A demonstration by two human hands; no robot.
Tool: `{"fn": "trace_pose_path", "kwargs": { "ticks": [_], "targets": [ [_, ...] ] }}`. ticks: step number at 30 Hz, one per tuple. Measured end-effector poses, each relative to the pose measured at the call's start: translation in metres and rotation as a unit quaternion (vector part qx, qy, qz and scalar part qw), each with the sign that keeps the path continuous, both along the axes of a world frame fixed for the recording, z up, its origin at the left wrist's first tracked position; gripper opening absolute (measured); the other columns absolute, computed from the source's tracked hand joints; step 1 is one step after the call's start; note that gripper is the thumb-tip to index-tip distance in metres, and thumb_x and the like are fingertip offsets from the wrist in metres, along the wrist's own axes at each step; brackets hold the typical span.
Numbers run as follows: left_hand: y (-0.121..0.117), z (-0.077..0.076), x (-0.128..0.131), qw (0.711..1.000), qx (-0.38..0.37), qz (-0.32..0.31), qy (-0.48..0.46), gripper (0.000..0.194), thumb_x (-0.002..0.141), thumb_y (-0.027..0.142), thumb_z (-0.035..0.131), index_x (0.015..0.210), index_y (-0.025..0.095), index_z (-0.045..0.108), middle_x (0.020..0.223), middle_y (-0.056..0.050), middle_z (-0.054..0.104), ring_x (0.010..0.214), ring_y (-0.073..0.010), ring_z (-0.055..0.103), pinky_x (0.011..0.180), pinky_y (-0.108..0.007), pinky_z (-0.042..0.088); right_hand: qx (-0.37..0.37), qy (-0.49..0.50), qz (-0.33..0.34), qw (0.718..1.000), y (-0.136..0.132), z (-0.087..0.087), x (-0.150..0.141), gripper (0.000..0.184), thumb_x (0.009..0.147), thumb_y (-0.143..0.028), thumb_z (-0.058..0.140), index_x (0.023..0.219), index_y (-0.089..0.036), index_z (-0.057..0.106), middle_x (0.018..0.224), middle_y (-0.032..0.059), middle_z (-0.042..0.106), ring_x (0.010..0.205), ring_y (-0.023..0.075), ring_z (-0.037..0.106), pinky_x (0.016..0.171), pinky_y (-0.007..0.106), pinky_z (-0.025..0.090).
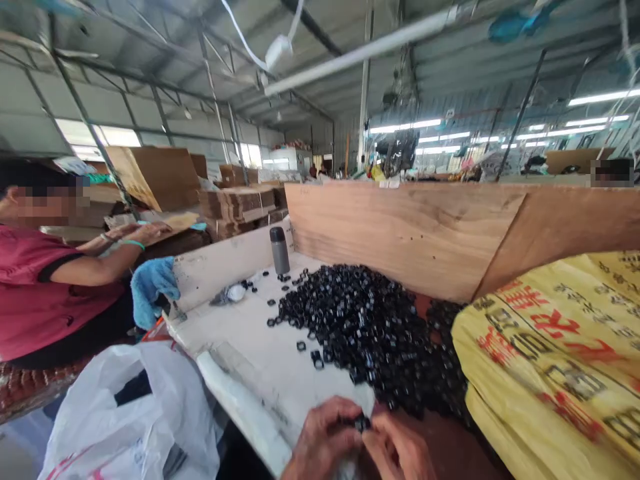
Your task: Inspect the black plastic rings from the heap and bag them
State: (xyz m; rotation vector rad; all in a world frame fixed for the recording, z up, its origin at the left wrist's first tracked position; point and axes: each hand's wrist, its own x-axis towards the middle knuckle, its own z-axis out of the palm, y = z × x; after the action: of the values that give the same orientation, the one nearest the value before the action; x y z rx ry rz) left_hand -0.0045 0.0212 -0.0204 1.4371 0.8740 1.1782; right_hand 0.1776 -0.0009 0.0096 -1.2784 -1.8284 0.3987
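Observation:
In the lower middle, my left hand [323, 441] and my right hand [397, 448] come together at their fingertips. Both pinch a small black plastic ring-shaped part [361, 423], partly hidden by my fingers. Just above my hands lies a large heap of similar black plastic parts [370, 333]. It spreads over a white-surfaced work table [250, 353], with a few loose pieces scattered at its left side. My hands are at the heap's near edge.
A yellow woven sack [550, 360] bulges at the right, and a plywood board [405, 233] walls the far side. A grey flask [280, 251] and a blue cloth [153, 290] stand nearby. A co-worker in a red shirt [50, 287] sits left, above a white plastic bag [125, 420].

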Motion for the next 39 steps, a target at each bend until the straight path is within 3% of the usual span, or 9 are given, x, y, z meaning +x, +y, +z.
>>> {"fn": "trace_pose_path", "kwargs": {
  "ticks": [3,7,11,15,20,26,30,34,39],
  "targets": [
    [-0.006,0.016,-0.001,0.999,-0.031,0.017,0.022,0.028,0.075,0.036,0.081,0.098,0.022,0.076,0.104,-0.007,0.071,0.101,-0.0234,0.065,0.091,-0.034,0.052,-0.053,0.027,0.036,0.998,-0.012,0.006,-0.001,0.044,0.098,-0.039,0.047,0.058,-0.022,0.05,0.053,-0.0003,0.051,0.051,0.0141,0.051,0.052,0.025,0.042],
    [-0.006,0.018,-0.001,0.998,-0.051,-0.004,-0.027,0.026,0.077,0.03,0.08,0.101,0.023,0.076,0.105,-0.006,0.069,0.099,-0.021,0.066,0.09,-0.033,0.053,-0.089,0.078,0.06,0.991,-0.01,0.013,0.003,0.016,0.092,-0.033,0.059,0.098,-0.019,0.064,0.08,0.0021,0.065,0.067,0.0149,0.059,0.066,0.024,0.048],
    [-0.007,0.017,0.0,0.999,-0.035,-0.012,-0.015,0.026,0.076,0.027,0.081,0.102,0.023,0.077,0.104,-0.006,0.069,0.098,-0.0204,0.066,0.088,-0.032,0.054,-0.101,0.079,0.025,0.991,-0.009,0.013,0.005,0.023,0.095,-0.032,0.055,0.077,-0.02,0.061,0.063,-0.0011,0.059,0.057,0.0138,0.055,0.058,0.024,0.044],
    [-0.006,0.018,0.0,0.999,-0.036,-0.006,-0.037,0.026,0.077,0.028,0.081,0.101,0.022,0.077,0.103,-0.006,0.069,0.097,-0.0207,0.067,0.087,-0.032,0.056,-0.071,0.084,0.056,0.992,-0.009,0.008,0.004,0.013,0.093,-0.028,0.058,0.101,-0.02,0.065,0.088,0.0039,0.067,0.075,0.0171,0.063,0.072,0.026,0.049],
    [-0.008,0.021,0.002,0.996,-0.077,0.004,-0.045,0.028,0.074,0.028,0.083,0.099,0.021,0.076,0.104,-0.005,0.069,0.092,-0.0179,0.067,0.082,-0.028,0.056,-0.108,0.059,0.037,0.992,-0.008,0.003,-0.001,0.022,0.096,-0.03,0.053,0.078,-0.021,0.061,0.064,-0.0007,0.058,0.059,0.0151,0.056,0.058,0.025,0.043],
    [-0.009,0.023,0.005,0.983,-0.153,-0.042,-0.089,0.033,0.074,0.03,0.083,0.102,0.017,0.071,0.098,-0.005,0.072,0.087,-0.0183,0.069,0.085,-0.033,0.057,-0.106,0.07,0.045,0.991,-0.011,0.008,0.0,0.015,0.095,-0.03,0.052,0.098,-0.021,0.063,0.08,0.0032,0.063,0.071,0.0182,0.059,0.068,0.028,0.048],
    [-0.011,0.02,0.003,0.999,-0.045,-0.016,-0.006,0.025,0.079,0.029,0.078,0.1,0.018,0.07,0.102,-0.006,0.071,0.092,-0.0203,0.069,0.087,-0.035,0.057,-0.194,0.124,0.041,0.972,-0.011,0.004,-0.002,0.018,0.095,-0.036,0.052,0.096,-0.021,0.061,0.07,0.0006,0.06,0.062,0.0175,0.058,0.06,0.028,0.046],
    [-0.013,0.017,0.004,0.983,0.129,-0.003,0.13,0.018,0.091,0.021,0.062,0.108,0.02,0.068,0.109,-0.008,0.07,0.105,-0.021,0.067,0.093,-0.035,0.055,-0.324,0.234,0.028,0.916,-0.01,-0.004,-0.007,0.021,0.091,-0.04,0.056,0.093,-0.019,0.06,0.055,-0.004,0.056,0.051,0.0155,0.053,0.054,0.026,0.041],
    [-0.023,0.031,-0.005,0.979,0.126,-0.013,0.16,0.018,0.088,0.015,0.061,0.105,0.02,0.066,0.107,-0.007,0.069,0.098,-0.0192,0.067,0.087,-0.031,0.055,-0.356,0.268,0.058,0.893,-0.011,0.008,-0.003,0.027,0.087,-0.044,0.061,0.079,-0.018,0.059,0.048,-0.0055,0.053,0.046,0.0124,0.046,0.054,0.025,0.037]
  ]
}}
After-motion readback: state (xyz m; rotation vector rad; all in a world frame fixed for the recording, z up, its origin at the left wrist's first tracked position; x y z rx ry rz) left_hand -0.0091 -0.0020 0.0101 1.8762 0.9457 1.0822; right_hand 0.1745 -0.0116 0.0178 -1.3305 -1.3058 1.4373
